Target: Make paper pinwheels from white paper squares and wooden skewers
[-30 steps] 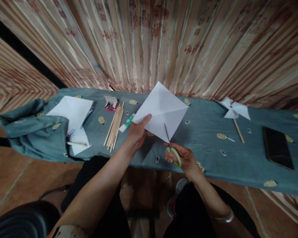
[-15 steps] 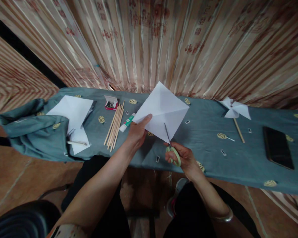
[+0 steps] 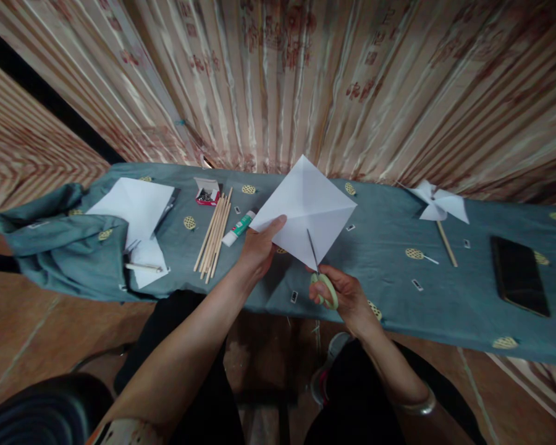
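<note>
My left hand (image 3: 261,247) pinches the left corner of a creased white paper square (image 3: 311,191), thumb on top and fingers hidden beneath. The sheet is held up over the table, one corner pointing toward me. My right hand (image 3: 340,290) grips pale green-handled scissors (image 3: 324,287). One dark blade lies over the paper at its near corner, pointing toward the middle; the other blade is hidden under the sheet. Just left of the paper lies a green and white glue tube (image 3: 238,228).
The table has a grey-green cloth (image 3: 380,247). On the left are wooden sticks (image 3: 214,235), an open red box of small metal pieces (image 3: 207,193) and white paper sheets (image 3: 132,207). A paper pinwheel (image 3: 438,204) and a dark phone (image 3: 519,275) lie right. Curtains (image 3: 278,80) hang behind.
The paper and my left hand have shifted slightly to the right. The scissors have barely moved and still sit at the near corner.
</note>
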A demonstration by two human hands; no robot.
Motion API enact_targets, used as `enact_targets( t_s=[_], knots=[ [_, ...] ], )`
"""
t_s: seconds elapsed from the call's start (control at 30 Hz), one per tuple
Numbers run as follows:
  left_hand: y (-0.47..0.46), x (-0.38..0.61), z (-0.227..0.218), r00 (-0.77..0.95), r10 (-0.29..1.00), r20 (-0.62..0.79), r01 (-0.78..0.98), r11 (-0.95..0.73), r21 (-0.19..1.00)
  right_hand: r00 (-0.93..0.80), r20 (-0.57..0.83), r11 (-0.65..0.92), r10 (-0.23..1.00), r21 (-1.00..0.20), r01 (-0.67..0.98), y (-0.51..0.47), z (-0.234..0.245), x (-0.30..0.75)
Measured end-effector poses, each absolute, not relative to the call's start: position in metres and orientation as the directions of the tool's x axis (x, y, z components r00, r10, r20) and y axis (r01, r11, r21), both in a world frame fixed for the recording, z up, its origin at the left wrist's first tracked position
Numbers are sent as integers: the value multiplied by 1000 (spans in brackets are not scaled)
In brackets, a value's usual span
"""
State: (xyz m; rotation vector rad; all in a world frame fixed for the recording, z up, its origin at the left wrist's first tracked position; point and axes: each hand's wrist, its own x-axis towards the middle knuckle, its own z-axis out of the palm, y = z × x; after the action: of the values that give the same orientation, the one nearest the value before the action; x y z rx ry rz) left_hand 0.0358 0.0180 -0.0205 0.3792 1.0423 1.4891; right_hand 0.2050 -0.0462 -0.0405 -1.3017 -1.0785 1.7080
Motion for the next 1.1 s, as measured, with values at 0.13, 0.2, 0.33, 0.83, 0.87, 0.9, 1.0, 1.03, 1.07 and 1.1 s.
enact_targets(
  t_s=[0.13,0.2,0.33,0.83,0.87,0.9,1.0,1.03,1.07,1.1],
  knots=[
    [18,36,-22,-228,918,-324,-615,122,779,-227,-365,-386,903,-921,-54,-46,-40,204],
    [19,36,-22,-235,913,-335,-612,129,781,-222,-362,-383,906,-922,-58,-46,-40,204],
    [19,37,-21,-244,909,-339,-601,133,789,-239,-353,-378,904,-923,-66,-46,-39,205],
    [18,37,-21,-240,920,-310,-606,107,788,-293,-309,-343,905,-937,-71,-49,-42,209],
    [18,37,-22,-239,921,-309,-613,104,783,-294,-306,-339,906,-938,-69,-49,-42,209],
    [18,37,-21,-237,920,-313,-620,105,778,-294,-305,-338,906,-939,-65,-49,-41,209],
    [19,36,-21,-233,912,-337,-636,119,763,-300,-315,-346,901,-936,-58,-50,-40,209],
    [19,36,-21,-231,911,-343,-638,124,760,-302,-317,-351,899,-934,-62,-50,-40,209],
    [19,35,-21,-230,908,-349,-639,130,758,-303,-319,-354,898,-933,-67,-50,-40,208],
    [19,35,-21,-229,907,-353,-638,135,758,-303,-319,-355,898,-932,-71,-50,-40,208]
  ],
)
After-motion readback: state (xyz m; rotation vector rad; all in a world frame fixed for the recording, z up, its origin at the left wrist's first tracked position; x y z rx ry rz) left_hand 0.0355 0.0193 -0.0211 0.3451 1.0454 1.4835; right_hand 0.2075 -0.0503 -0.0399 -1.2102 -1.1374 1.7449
